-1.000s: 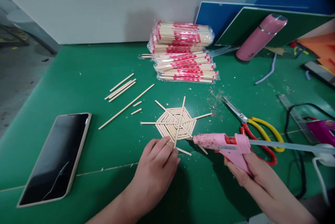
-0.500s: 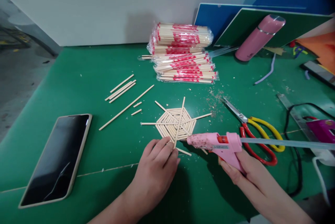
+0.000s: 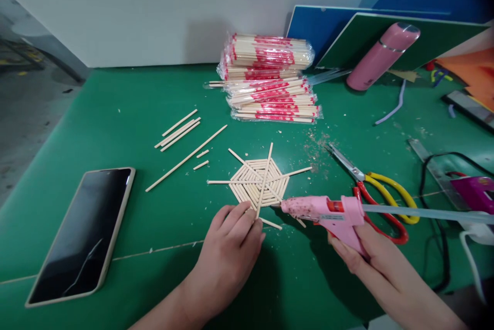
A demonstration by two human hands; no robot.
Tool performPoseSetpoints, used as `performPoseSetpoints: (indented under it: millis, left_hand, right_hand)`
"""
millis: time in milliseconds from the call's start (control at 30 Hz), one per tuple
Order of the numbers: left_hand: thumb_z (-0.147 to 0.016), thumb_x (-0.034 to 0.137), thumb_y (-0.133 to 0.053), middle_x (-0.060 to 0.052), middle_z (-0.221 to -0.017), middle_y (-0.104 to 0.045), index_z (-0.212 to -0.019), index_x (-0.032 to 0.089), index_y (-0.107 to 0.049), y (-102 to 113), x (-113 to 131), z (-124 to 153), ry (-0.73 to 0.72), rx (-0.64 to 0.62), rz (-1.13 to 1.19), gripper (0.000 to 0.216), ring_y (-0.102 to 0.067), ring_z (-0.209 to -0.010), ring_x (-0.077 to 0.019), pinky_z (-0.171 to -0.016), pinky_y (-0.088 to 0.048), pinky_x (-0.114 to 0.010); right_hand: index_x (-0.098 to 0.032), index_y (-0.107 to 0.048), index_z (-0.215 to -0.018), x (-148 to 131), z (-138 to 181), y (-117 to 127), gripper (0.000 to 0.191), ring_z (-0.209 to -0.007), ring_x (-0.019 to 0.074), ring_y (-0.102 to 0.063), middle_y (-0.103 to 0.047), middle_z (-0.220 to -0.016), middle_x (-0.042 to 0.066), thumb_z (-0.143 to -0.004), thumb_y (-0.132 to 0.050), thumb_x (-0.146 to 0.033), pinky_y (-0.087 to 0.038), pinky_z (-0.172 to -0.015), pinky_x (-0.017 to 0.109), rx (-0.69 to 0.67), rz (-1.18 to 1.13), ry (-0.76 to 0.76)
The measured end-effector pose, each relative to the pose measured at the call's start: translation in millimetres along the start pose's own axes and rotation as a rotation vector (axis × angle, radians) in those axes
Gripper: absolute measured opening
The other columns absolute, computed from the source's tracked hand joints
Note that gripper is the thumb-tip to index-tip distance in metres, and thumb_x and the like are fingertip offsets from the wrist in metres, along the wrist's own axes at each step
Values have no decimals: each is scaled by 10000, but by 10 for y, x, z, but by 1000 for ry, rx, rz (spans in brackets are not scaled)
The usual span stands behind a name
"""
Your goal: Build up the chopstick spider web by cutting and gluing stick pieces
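Note:
A web-like hexagon of wooden sticks (image 3: 250,188) lies flat on the green table, with longer sticks crossing it and sticking out past its edges. At its near edge, my left hand (image 3: 231,247) is closed, fingertips pinching stick ends there; its exact grip is partly hidden. My right hand (image 3: 380,263) is wrapped round the handle of a pink hot glue gun (image 3: 328,211), a long clear glue stick (image 3: 420,210) running out of its back. The nozzle points left, at the hexagon's lower right edge; whether it touches cannot be told.
Loose sticks (image 3: 187,157) lie left of the hexagon, and a phone (image 3: 83,237) further left. Wrapped chopstick packs (image 3: 270,77) are piled behind. To the right are scissors (image 3: 365,178), a pink flask (image 3: 382,57), a dark cord (image 3: 424,175) and a metal ruler (image 3: 432,165).
My right hand has drawn the glue gun slightly right, its nozzle backing along the hexagon's lower right edge. My left hand and the sticks stay in place.

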State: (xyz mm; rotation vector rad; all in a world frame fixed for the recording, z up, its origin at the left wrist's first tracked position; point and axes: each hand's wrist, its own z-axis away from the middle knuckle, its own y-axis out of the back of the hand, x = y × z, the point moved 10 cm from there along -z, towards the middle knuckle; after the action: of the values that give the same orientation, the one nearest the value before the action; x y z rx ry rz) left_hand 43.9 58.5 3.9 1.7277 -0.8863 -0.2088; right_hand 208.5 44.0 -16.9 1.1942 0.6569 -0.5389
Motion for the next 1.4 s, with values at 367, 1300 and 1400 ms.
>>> performPoseSetpoints:
  millis: [367,1300,1400]
  left_hand:
    - [-823,145,-430,-81,-939,-623,-893,126,-585,-31,-12,11,2,-2,29,171,-529,-964,-239,-826,-374,-404]
    - [-824,163,-427,-74,-949,-608,-882,149,-583,-72,-26,27,12,-39,29,167,-509,-988,-231,-836,-375,-403]
    - [-825,161,-427,-71,-951,-608,-880,157,-584,-72,-35,29,19,-44,25,166,-506,-992,-228,-840,-372,-398]
  right_hand:
    - [-227,-424,-695,104,17,108,158,-466,107,-447,-449,-563,-27,-832,-415,-305,-409,-408,180,41,83,58]
    - [-223,-442,-801,113,137,44,133,-547,148,-498,-497,-633,4,-858,-373,-320,-429,-512,251,-24,239,34]
    - [-229,-449,-792,114,120,40,146,-511,149,-480,-467,-590,-5,-858,-364,-328,-407,-466,247,-28,233,37]
